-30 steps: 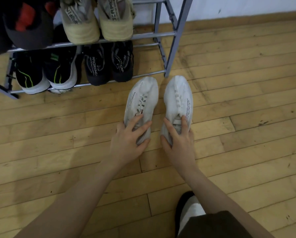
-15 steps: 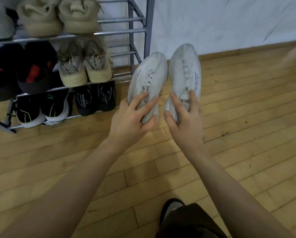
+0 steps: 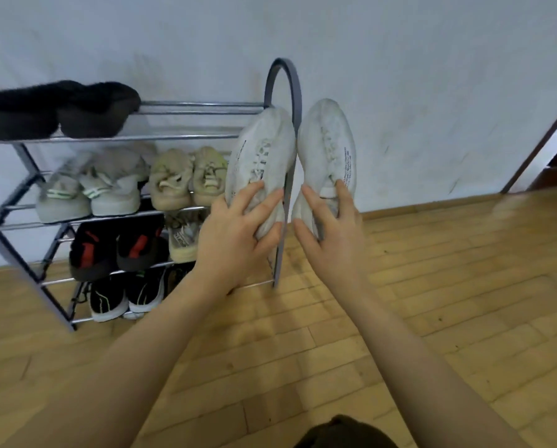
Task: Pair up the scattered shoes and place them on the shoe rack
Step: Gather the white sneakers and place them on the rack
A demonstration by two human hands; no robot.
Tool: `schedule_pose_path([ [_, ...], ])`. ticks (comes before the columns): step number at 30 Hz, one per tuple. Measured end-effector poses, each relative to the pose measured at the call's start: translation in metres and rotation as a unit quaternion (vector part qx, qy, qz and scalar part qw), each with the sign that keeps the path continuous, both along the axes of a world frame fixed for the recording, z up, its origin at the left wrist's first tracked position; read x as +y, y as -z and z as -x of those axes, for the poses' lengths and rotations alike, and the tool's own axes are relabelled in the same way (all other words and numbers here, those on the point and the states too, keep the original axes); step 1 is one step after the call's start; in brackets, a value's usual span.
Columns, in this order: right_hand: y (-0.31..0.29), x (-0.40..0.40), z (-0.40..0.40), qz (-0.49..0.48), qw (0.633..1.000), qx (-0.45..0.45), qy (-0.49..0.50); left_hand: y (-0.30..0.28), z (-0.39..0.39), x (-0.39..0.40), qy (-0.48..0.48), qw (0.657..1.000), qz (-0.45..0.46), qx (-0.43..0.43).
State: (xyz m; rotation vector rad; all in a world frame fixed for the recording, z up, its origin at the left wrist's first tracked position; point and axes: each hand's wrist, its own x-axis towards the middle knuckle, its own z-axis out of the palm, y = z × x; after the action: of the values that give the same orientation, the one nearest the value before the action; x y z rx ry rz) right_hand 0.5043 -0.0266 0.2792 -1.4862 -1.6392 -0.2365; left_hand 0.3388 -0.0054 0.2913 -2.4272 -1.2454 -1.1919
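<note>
Two worn white lace-up sneakers are held up in the air, toes pointing upward, at the centre of the frame, side by side and nearly touching. The left hand (image 3: 238,227) is curled around the heel end of the left white sneaker (image 3: 259,156), and the right hand (image 3: 330,234) grips the heel end of the right white sneaker (image 3: 328,150). Both shoes sit just in front of the curved end post of the grey metal shoe rack (image 3: 283,92), left of centre. The rack's top shelf holds black fuzzy slippers (image 3: 57,108) at the upper left. Below them sit pale grey sneakers (image 3: 86,192) and beige sneakers (image 3: 186,179), then black-and-red shoes (image 3: 115,250), then black trainers with white soles (image 3: 125,295). The wooden plank floor (image 3: 432,302) spreads across the lower frame under a white wall (image 3: 400,59).
</note>
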Motion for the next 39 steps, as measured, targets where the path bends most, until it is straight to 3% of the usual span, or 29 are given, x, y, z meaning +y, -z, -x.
schedule_pose_path([
  [2,-0.022,0.008,0.016,-0.007,1.000,-0.005,-0.018,-0.022,0.017,0.004,-0.024,0.999,-0.031,0.025],
  [5,-0.047,0.023,0.039,-0.024,0.998,-0.027,-0.045,-0.044,0.043,0.016,-0.107,0.980,-0.020,0.165],
  [10,-0.073,0.062,0.077,-0.004,0.996,-0.049,-0.080,-0.070,0.082,0.034,-0.097,0.995,-0.012,0.032],
  [14,-0.080,0.100,0.096,0.025,0.992,-0.074,-0.098,-0.081,0.104,0.068,-0.122,0.992,0.013,0.033],
  [25,-0.080,0.196,0.105,0.079,0.991,-0.024,-0.103,-0.078,0.105,0.163,-0.199,0.972,0.125,0.017],
  [29,-0.073,0.201,0.104,0.083,0.991,0.004,-0.104,-0.075,0.100,0.169,-0.221,0.967,0.128,0.001],
  [34,-0.062,0.187,0.100,0.051,0.996,-0.026,-0.066,-0.067,0.106,0.156,-0.207,0.968,0.145,-0.003],
  [39,-0.057,0.185,0.105,0.072,0.992,0.021,-0.100,-0.070,0.109,0.151,-0.175,0.971,0.159,0.038],
])
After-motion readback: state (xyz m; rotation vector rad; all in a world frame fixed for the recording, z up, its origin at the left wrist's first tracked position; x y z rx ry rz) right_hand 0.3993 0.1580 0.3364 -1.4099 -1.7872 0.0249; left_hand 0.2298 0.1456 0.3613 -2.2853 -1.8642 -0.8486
